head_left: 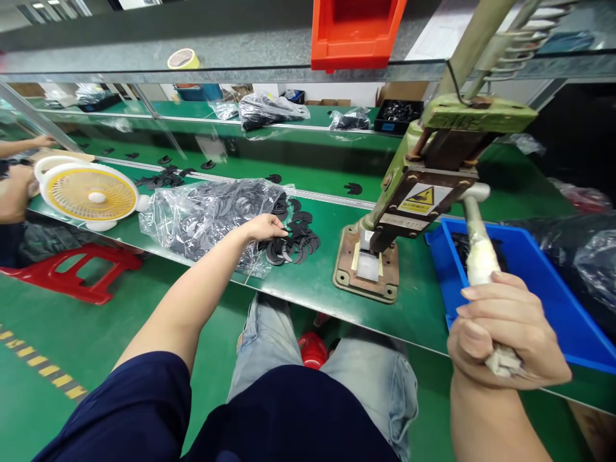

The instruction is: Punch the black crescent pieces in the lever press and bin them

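- At the left edge, another person's forearms (10, 196) reach in, cut off by the border; what those hands handle is hard to make out.
- A white and yellow fan (65, 197) stands on the green bench (327, 282), with part of a red stool (79, 276) below, its far end outside the view.
- A clear plastic bag (192, 212) lies along the bench, longest from left to right, its open end toward the press; creases and glare blur the dark contents.
- The left hand (264, 228) reaches over the bag's right end, fingertips narrow and drawn together at the heap; I cannot tell whether they pinch a piece.
- Black curved pieces (303, 247) spill just beside the bag's mouth, overlapping, their arcs turned many ways with no common direction; some are hidden under others and the hand.
- The hand press (430, 151) stands on the bench right of the heap, its column leaning up and right, cut off at the top; whether anything lies under its ram is hard to see.
- Its handle (481, 253), wrapped in pale material, slants down and slightly right from the pivot, its long axis toward the wearer.
- The right hand (510, 333) wraps its fingers around this grip, hiding the middle; the tip shows below.
- Behind, a blue bin (558, 289) is partly covered by that fist, its dark contents unclear.
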Demonstrator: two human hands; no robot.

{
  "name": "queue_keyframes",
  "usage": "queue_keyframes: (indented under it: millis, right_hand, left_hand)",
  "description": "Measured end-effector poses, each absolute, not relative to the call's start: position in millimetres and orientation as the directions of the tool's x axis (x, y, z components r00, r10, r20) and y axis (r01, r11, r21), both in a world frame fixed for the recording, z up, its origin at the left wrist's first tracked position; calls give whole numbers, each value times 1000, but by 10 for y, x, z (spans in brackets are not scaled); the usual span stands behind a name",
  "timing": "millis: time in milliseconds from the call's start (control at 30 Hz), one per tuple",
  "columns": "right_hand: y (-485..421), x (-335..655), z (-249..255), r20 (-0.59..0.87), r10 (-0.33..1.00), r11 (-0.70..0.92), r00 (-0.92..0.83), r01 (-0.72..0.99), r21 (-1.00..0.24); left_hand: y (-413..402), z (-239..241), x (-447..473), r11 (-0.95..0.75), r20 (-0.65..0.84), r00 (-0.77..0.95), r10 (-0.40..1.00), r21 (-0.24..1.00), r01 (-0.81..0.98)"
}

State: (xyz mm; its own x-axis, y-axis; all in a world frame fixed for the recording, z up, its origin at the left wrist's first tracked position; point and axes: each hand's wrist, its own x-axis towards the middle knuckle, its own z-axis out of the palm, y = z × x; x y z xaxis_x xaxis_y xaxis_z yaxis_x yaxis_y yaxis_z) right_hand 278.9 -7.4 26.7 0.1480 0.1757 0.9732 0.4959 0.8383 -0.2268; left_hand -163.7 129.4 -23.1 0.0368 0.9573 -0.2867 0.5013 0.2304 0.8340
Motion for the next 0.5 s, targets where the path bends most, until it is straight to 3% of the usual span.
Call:
queue_keyframes:
  millis: [300, 500]
  right_hand:
    - [-99, 2766, 275, 977, 170, 846, 127, 489, -211]
    - [-179, 2733, 313, 974, 211, 833, 84, 506, -225]
  left_hand:
    - [1011, -128, -1277, 77, -157, 130, 979, 875, 479]
    - [957, -143, -764, -7, -51, 282, 958, 980, 199]
